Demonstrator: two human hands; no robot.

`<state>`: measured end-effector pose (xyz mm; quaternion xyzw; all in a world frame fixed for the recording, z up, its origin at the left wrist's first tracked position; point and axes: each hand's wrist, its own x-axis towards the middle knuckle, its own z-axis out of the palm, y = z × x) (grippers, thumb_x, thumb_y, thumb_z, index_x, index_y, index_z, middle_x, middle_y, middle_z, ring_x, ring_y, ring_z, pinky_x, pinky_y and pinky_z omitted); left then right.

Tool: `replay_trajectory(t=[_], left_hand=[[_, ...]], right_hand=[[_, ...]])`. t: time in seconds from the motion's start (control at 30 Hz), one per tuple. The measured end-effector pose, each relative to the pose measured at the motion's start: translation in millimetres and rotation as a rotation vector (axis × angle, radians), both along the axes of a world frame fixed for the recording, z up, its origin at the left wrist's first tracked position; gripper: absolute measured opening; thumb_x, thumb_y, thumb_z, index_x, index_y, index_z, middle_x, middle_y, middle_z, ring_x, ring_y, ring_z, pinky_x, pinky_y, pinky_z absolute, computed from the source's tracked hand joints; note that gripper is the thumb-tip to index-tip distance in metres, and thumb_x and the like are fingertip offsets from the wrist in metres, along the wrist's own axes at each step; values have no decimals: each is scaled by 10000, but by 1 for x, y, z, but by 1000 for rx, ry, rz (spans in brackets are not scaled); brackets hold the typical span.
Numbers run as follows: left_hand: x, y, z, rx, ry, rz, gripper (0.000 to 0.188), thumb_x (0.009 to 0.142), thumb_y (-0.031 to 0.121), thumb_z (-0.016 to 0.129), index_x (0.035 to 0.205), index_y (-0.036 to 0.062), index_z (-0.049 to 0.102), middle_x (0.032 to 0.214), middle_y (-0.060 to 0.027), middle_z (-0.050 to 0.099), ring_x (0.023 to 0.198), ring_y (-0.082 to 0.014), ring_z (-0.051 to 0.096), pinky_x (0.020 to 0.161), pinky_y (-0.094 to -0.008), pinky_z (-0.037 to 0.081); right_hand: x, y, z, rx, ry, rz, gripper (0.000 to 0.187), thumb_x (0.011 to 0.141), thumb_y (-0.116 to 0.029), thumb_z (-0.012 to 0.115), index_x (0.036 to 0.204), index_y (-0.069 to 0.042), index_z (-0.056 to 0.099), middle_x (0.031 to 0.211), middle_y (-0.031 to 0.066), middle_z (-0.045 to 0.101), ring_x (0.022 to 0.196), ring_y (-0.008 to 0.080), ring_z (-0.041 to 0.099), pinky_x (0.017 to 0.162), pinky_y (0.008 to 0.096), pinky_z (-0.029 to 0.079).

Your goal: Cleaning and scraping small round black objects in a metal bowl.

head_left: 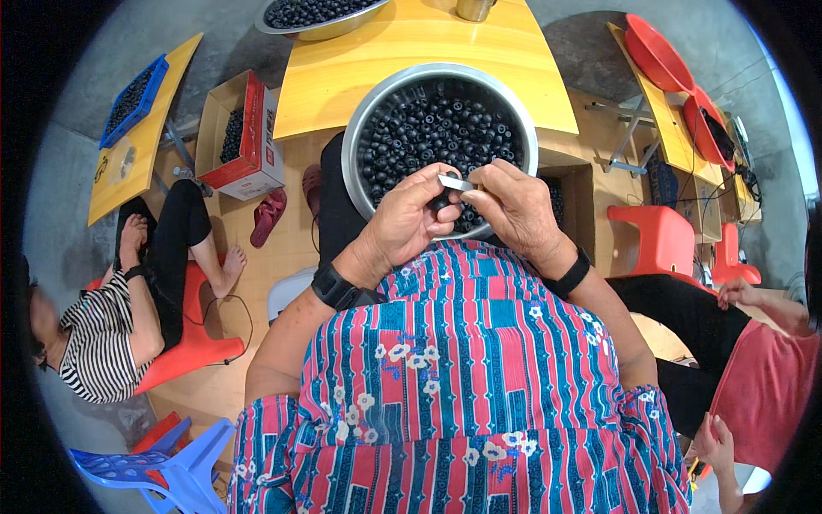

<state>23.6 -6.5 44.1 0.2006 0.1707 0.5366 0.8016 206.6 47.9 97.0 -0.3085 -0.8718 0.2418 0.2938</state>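
Note:
My left hand (402,224) is closed, pinching a small round black part (440,203) between thumb and fingers. In my right hand (519,212) is a small knife, its short silvery blade (456,183) lying against the top of that part. The knife's handle is mostly hidden by my fingers. Both hands meet over the near side of a metal basin (352,141) on my lap. It is filled with black bead-like parts (432,137), many showing a round hole.
A yellow table (317,86) stands ahead, bearing another metal basin (342,26) of black parts. Cardboard boxes flank me: an open red-and-white one (248,163) left, a brown one (579,193) right. People sit on both sides; red stools (655,240) stand nearby.

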Motion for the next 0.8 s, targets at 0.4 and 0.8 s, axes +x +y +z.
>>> replay_trajectory(t=[0.4,0.8], left_hand=[[3,4,-2,-68,-50,-41,154,1020,206,459,1079,72,508,936,-33,503,709,-87,433,550,-195,354],[1,3,18,-94,140,-164,296,1009,199,481,1280,80,477,898,-10,489,662,-81,422,522,-193,319]], right_hand=[[13,24,-34,-324,265,-140,173,874,-139,660,994,-15,671,878,137,665,812,241,657,741,325,507],[-6,7,-31,-853,554,57,101,882,-79,707,953,-7,698,827,15,669,739,70,621,667,225,501]])
